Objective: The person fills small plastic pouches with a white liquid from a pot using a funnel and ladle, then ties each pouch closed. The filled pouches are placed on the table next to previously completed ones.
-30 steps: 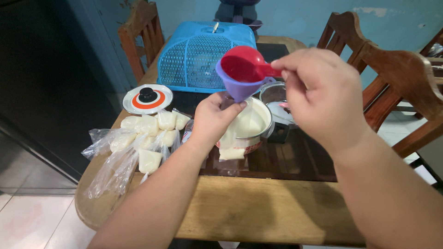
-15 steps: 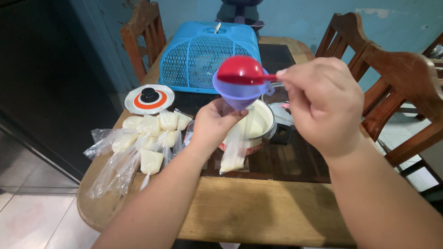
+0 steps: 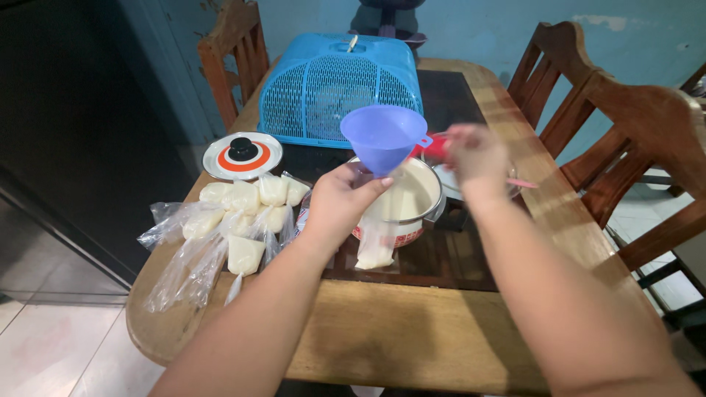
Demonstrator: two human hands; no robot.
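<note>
One funnel [image 3: 383, 136], one pot [image 3: 412, 202], one lid [image 3: 243, 155], one food cover [image 3: 340, 87], three chairs [image 3: 632, 117], several filled bags [image 3: 246, 209].

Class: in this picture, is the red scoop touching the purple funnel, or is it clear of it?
Cannot tell. In the head view the red scoop, blurred in the right hand, sits partly behind the purple funnel by its rim tab; no plain gap or contact shows.

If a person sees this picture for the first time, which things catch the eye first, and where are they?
In the centre, the left hand holds a purple funnel in a thin bag of pale liquid, before a pot. The right hand holds a red scoop behind it. At the left lie filled bags; behind stands a blue mesh food cover.
</note>
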